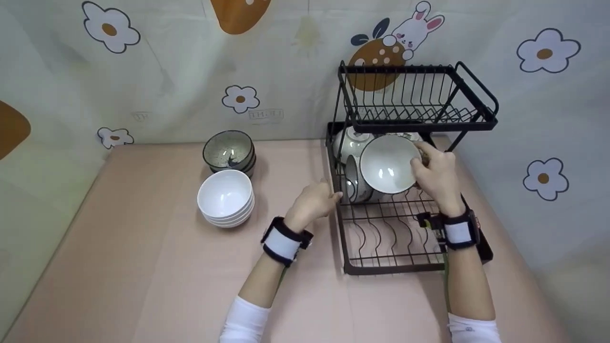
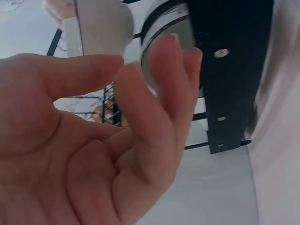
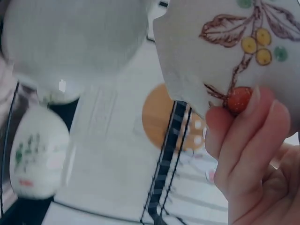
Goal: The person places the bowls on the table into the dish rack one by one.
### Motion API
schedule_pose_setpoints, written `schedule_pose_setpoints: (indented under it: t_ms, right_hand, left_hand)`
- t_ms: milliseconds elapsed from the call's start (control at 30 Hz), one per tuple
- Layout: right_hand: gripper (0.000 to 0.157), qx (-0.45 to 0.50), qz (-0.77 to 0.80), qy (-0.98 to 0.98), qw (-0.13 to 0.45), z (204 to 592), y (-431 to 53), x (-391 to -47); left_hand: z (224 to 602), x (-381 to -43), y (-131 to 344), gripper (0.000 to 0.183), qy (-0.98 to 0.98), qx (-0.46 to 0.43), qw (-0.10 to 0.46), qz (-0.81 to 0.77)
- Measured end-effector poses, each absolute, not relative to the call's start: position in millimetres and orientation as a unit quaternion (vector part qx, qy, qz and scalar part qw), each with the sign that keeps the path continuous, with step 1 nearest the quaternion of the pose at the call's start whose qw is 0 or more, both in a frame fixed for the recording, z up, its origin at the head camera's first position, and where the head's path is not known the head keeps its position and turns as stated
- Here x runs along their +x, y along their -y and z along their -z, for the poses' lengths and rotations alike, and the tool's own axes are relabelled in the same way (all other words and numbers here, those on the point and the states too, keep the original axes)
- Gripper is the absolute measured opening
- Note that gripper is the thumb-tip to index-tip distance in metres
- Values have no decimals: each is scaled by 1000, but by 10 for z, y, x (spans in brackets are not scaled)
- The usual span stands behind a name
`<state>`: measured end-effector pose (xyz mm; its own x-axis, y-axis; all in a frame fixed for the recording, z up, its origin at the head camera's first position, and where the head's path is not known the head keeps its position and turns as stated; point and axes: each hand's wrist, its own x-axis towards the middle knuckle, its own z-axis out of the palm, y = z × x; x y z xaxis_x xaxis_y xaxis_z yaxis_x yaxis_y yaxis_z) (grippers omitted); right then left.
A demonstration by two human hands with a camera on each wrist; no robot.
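My right hand [image 1: 436, 174] grips the right rim of a white bowl [image 1: 388, 164], its inside facing the head camera, over the lower tier of a black dish rack [image 1: 395, 271]. In the right wrist view, painted leaves and berries cover the outside of the held bowl [image 3: 276, 61], with fingers [image 3: 253, 136] against it. Several other bowls [image 1: 357, 183] stand on edge in the rack, partly hidden behind the held one. Beside the rack's left edge, my left hand [image 1: 312, 202] holds nothing, its fingers [image 2: 145, 112] loosely bent.
Left of the rack stand a stack of white bowls [image 1: 226, 200] and, behind it, a stack of darker glazed bowls [image 1: 228, 150]. The rack's upper tier [image 1: 419, 126] overhangs the back of the lower one. A patterned cloth [image 1: 181, 71] hangs behind the pink table [image 1: 157, 267].
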<state>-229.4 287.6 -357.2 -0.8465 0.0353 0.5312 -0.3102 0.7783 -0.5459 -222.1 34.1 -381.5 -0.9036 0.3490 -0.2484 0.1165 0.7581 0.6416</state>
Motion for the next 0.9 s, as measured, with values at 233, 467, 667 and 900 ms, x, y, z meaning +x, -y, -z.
schedule_pose_setpoints:
  t_ms: [233, 467, 667, 900]
  right_hand:
    - [37, 33, -271, 913, 303, 3507, -3059, -2255]
    - [38, -22, -222, 918, 329, 3519, -3169, -2264]
    - [39, -67, -215, 920, 322, 3568, -3190, -2310]
    - [33, -86, -156, 930, 320, 3654, -3210, -2370]
  left_hand:
    - [4003, -2278, -448, 24, -926, 138, 176, -303]
    - [4087, -2299, -528, 23, -928, 163, 167, -292]
    - [4117, -2299, -562, 23, -937, 170, 154, -265]
    - [4105, -2294, -562, 21, -932, 170, 159, -277]
